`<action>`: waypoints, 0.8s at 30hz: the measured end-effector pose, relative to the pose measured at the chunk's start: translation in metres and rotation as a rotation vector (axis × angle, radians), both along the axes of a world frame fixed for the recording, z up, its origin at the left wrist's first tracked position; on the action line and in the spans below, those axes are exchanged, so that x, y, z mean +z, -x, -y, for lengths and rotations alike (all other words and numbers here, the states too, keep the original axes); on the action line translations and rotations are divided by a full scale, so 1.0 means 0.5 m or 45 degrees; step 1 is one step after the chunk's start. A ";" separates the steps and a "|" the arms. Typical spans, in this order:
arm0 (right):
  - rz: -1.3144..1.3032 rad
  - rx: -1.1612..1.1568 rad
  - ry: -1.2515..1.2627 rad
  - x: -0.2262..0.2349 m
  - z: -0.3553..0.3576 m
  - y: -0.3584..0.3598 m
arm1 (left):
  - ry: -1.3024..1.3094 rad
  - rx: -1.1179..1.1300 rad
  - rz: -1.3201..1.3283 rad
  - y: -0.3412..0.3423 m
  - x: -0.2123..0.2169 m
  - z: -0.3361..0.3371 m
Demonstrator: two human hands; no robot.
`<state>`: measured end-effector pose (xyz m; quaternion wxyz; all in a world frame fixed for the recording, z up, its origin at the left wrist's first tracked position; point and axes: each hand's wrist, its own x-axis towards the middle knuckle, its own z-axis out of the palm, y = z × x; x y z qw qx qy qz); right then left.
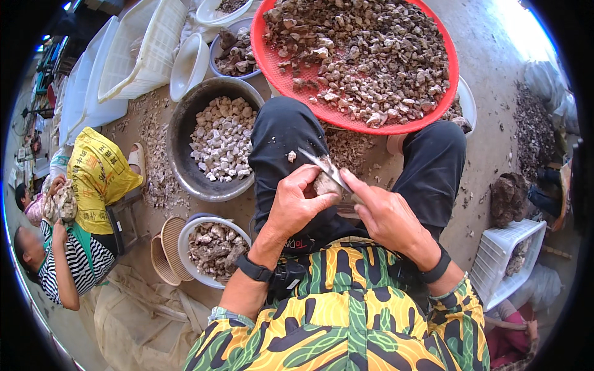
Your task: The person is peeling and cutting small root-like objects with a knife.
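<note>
Above my lap, my left hand [291, 204] pinches a rough pale lump [327, 184] between thumb and fingers. My right hand [390, 216] is closed around a knife, its handle mostly hidden in the fist. The knife's narrow metal blade [318, 161] slants up and left, lying against the lump's upper side. A small pale crumb [291, 156] rests on my left trouser leg. Just beyond my knees is a wide red mesh tray [447, 96] heaped with brown and whitish chunks. Left of my knee stands a dark metal basin [178, 162] of paler pieces.
A white bowl [184, 253] of darker lumps stands by my left elbow, beside brown woven baskets [162, 263]. White plastic crates [145, 52] are at the upper left, another crate [489, 272] at the right. Another person [77, 263] works at the left. Scraps litter the floor.
</note>
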<state>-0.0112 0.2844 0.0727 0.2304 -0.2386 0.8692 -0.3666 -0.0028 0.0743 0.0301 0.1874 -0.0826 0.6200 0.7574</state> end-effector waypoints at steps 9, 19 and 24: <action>0.094 -0.066 0.218 -0.033 0.002 0.027 | 0.251 -0.155 -0.208 0.002 0.005 0.010; -0.026 0.102 0.088 0.000 -0.058 -0.010 | -0.047 -0.009 0.010 -0.006 0.010 0.013; -0.009 0.053 0.084 -0.001 -0.039 -0.016 | -0.081 0.006 0.002 -0.004 0.005 0.014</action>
